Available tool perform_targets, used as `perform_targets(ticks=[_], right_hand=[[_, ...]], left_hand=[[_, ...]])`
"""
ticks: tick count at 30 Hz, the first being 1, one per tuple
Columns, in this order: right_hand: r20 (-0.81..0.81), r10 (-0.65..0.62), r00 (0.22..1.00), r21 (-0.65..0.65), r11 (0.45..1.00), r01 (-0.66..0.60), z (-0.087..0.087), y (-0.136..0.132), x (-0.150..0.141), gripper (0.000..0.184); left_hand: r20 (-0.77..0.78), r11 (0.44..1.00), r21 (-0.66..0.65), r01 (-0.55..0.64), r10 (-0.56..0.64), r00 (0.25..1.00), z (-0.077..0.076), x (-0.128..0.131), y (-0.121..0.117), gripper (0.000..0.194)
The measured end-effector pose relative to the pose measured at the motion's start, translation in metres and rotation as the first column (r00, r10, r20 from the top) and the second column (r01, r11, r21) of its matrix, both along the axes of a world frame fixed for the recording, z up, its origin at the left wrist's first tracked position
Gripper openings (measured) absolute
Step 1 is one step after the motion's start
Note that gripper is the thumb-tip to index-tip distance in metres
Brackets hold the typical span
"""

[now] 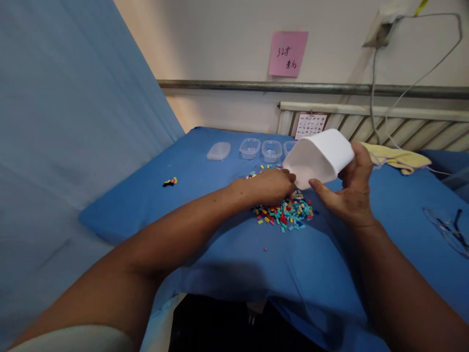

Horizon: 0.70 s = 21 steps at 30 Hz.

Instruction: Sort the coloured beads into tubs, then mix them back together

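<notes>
My right hand (pixel 351 193) grips a white plastic container (pixel 333 149), tipped on its side with its mouth toward the lower left. The thumb presses its lower rim and the fingers wrap behind its base. My left hand (pixel 276 186) is closed at the container's rim, over a pile of small colourful plastic bricks (pixel 284 215). Its fingers are curled, and whatever they hold, if anything, is hidden. Part of the pile lies behind that hand. A loose pink piece (pixel 265 250) sits nearer to me on the blue cloth (pixel 227 259).
Clear plastic tubs (pixel 249 149) stand in a row behind the pile, beside a clear lid (pixel 219 151). A few black and yellow pieces (pixel 170 182) lie at the left. A yellow cloth (pixel 397 159) and eyeglasses (pixel 449 230) lie at the right. A radiator (pixel 351 120) stands behind.
</notes>
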State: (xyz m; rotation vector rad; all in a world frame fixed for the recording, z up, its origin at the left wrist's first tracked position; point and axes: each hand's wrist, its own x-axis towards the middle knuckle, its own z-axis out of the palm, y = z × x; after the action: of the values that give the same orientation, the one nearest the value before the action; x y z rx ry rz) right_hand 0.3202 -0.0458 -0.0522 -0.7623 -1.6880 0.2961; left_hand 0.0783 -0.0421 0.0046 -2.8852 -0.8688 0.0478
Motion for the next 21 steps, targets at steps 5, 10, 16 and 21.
perform_targets(ticks=[5, 10, 16, 21], right_hand=[[-0.043, -0.023, 0.999, 0.014, 1.0, 0.024, 0.01, -0.006, -0.003, 0.12], [-0.103, -0.02, 0.994, 0.017, 1.0, 0.022, 0.018, -0.012, -0.008, 0.108], [-0.256, -0.083, 0.963, -0.091, 0.994, 0.061, 0.013, 0.003, 0.003, 0.099], [-0.362, -0.091, 0.928, -0.102, 0.993, 0.058, 0.01, 0.014, 0.004, 0.081]], left_hand=[[0.098, 1.0, 0.022, -0.008, 0.006, 0.995, -0.005, -0.022, -0.022, 0.026], [0.216, 0.994, 0.039, 0.098, -0.104, 0.971, -0.033, -0.018, -0.045, 0.051], [0.2, 0.999, -0.029, -0.047, 0.051, 0.978, -0.046, -0.043, -0.051, 0.057], [0.18, 0.983, -0.12, -0.141, 0.162, 0.97, -0.042, -0.06, -0.062, 0.062]])
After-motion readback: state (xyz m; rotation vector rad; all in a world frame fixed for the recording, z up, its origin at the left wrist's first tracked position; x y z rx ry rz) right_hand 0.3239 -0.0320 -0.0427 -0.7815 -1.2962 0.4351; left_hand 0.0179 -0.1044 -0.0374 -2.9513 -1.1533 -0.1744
